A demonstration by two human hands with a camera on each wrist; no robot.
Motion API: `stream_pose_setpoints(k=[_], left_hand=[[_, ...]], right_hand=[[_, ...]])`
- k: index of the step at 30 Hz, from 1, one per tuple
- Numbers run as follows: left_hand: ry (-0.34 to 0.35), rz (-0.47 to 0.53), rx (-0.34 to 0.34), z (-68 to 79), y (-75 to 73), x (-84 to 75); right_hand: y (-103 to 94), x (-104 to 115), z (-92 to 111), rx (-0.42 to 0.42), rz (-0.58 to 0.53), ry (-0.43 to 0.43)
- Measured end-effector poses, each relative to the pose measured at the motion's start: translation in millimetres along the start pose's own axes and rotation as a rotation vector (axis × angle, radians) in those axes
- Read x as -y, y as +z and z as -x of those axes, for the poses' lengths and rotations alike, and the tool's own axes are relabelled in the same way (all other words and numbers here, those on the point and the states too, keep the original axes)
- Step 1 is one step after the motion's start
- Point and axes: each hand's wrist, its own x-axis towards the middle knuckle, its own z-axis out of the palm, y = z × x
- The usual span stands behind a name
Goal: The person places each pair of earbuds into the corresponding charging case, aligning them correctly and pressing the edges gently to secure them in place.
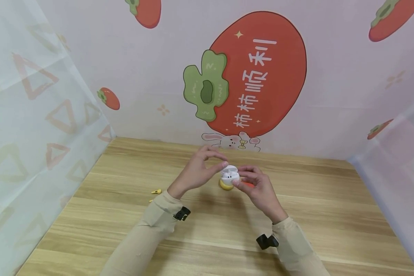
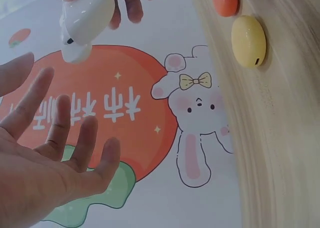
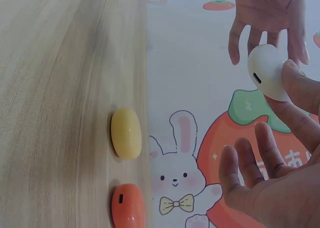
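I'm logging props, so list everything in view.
white case: 1, white, open, in right hand
yellow case: 1, yellow, on table
red case: 1, red, on table
loose earbuds: 2 (1 part-hidden), yellow, table by left sleeve
table: 1, brown, below
walls: 3, pale, back and sides
fruit prints: 5, red, back wall
lettering: 4 characters, white, largest fruit
rabbit print: 1, white, back wall
sleeves: 2, beige, worn
wrist cameras: 2, black, 1 per sleeve
left hand: 1, bare, by white case
right hand: 1, bare, holding white case
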Motion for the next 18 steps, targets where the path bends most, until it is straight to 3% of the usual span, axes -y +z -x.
stream_pose_setpoints(k=[5,18], left_hand=[[-0.068,0.027,0.015,-1.5,0.5,5.6],[-0.227,0.109,0.153,-4.2,3.6,15.5]], right_hand=[[-1.0,0.7,0.6,0.0,-0.018,0.003],[-1.9,3.0,2.0,0.0,-0.044,0.04]])
